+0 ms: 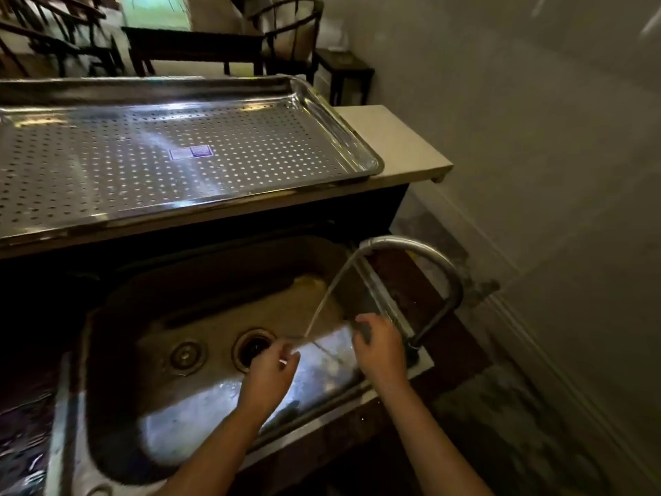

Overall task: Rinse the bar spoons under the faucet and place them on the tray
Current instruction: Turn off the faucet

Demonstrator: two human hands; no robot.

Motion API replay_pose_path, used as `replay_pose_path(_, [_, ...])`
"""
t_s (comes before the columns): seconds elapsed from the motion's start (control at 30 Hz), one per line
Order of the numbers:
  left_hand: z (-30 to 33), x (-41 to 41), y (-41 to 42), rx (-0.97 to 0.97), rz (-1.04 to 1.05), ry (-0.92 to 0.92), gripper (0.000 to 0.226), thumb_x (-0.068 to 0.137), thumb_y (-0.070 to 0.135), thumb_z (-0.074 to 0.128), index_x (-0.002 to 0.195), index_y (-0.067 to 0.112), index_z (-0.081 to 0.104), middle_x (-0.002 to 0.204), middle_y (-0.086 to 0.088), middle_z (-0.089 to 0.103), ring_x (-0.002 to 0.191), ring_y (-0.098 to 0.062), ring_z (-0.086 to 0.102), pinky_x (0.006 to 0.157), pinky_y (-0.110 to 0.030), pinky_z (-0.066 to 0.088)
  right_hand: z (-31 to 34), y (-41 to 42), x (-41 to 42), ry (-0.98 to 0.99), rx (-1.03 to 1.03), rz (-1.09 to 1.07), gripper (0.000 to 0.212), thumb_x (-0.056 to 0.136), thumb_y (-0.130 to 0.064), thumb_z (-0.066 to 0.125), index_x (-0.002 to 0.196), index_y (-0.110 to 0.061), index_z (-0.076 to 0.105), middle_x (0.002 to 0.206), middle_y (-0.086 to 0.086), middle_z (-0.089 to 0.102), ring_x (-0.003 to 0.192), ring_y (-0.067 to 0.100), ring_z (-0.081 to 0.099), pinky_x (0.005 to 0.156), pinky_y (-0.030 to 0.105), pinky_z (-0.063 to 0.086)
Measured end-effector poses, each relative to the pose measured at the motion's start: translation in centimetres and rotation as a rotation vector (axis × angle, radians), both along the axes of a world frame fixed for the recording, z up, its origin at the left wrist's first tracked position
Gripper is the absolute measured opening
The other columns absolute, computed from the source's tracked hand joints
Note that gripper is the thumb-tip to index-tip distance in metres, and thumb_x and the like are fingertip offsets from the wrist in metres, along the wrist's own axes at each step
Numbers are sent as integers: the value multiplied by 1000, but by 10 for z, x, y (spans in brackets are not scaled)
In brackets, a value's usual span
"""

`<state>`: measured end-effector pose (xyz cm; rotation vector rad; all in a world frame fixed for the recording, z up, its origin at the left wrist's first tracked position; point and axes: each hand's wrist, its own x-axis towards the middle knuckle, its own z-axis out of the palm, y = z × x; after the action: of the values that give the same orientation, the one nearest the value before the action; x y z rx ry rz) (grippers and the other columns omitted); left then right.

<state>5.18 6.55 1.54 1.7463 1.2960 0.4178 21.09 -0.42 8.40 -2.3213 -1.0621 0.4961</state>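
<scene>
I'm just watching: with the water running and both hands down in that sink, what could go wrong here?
1. The thin bar spoon is pinched between the left hand and right hand just beside the open drain; wet, it might slip and land there.
2. The stream from the faucet arcs sideways and could splash off the spoon.
3. The perforated tray sits higher up on the counter, so the spoon would probably drip on the way.

Dim bar or restaurant back area: steel sink (107,352) at 6 o'clock, running faucet (422,252) at 4, perforated steel tray (322,102) on worktop (400,137) at 10, dark wooden chairs (297,26) and table (193,44) at 12.
</scene>
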Motion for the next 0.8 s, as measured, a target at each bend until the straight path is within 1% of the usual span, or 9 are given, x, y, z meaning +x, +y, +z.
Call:
replay_pose_path(0.07, [-12, 6, -13, 51, -56, 90, 29, 91, 31, 53, 116, 19, 58, 99, -1, 66, 80, -11, 58, 68, -22, 41, -4, -8, 16, -92, -27, 2, 35, 86, -17, 54, 120, -11, 58, 123, 12, 56, 117, 26, 49, 98, 33, 39])
replay_pose_path(0.1, [-18, 8, -19, 73, -81, 136, 30, 91, 34, 51, 118, 22, 56, 102, 2, 66, 85, -11, 61, 70, -22, 42, -5, -10, 22, -116, -35, -2, 36, 87, -19, 54, 122, -12, 56, 127, 12, 53, 119, 26, 46, 99, 33, 38])
replay_pose_path(0.17, [-29, 9, -27, 106, -134, 229, 32, 92, 39, 47, 121, 27, 52, 110, 5, 66, 97, -11, 63, 77, -23, 45, -8, -12, 31, -122, -42, -13, 42, 87, -21, 55, 127, -11, 52, 135, 12, 47, 126, 26, 39, 103, 33, 35])
replay_pose_path(0.23, [-39, 8, -31, 133, -185, 315, 35, 93, 42, 42, 125, 28, 49, 115, 6, 65, 104, -11, 62, 86, -25, 45, -9, -12, 36, -113, -58, -8, 50, 88, -23, 56, 135, -12, 44, 144, 13, 37, 135, 26, 29, 109, 37, 33])
replay_pose_path(0.33, [-50, -1, -37, 172, -225, 449, 40, 94, 44, 36, 129, 28, 44, 120, 6, 63, 108, -13, 60, 92, -27, 43, -16, -12, 40, -138, -101, 49, 59, 90, -25, 52, 143, -13, 30, 152, 12, 26, 141, 26, 18, 113, 36, 26])
replay_pose_path(0.43, [-59, -10, -43, 178, -181, 497, 43, 94, 46, 35, 133, 27, 42, 124, 5, 62, 112, -14, 58, 92, -28, 42, -24, -11, 43, -149, -160, 97, 61, 93, -25, 48, 146, -9, 22, 154, 11, 22, 141, 26, 18, 113, 34, 22])
replay_pose_path(0.57, [-63, -11, -47, 215, -92, 442, 48, 94, 45, 37, 136, 24, 41, 124, 3, 62, 110, -17, 59, 92, -29, 41, -34, -14, 42, -240, -204, 126, 53, 95, -16, 39, 145, -6, 22, 153, 13, 20, 140, 25, 22, 111, 30, 26])
replay_pose_path(0.67, [-64, -11, -48, 227, -68, 414, 50, 93, 45, 39, 138, 23, 39, 124, 2, 62, 109, -18, 59, 92, -30, 42, -38, -17, 41, -321, -197, 147, 52, 96, -12, 34, 145, -6, 20, 152, 15, 19, 138, 24, 26, 108, 25, 26])
replay_pose_path(0.8, [-65, -12, -48, 238, -60, 419, 49, 93, 46, 39, 136, 24, 41, 122, 2, 64, 108, -18, 61, 90, -30, 43, -39, -22, 41, -323, -149, 134, 53, 96, -11, 36, 146, -10, 21, 150, 15, 22, 132, 23, 36, 103, 25, 34])
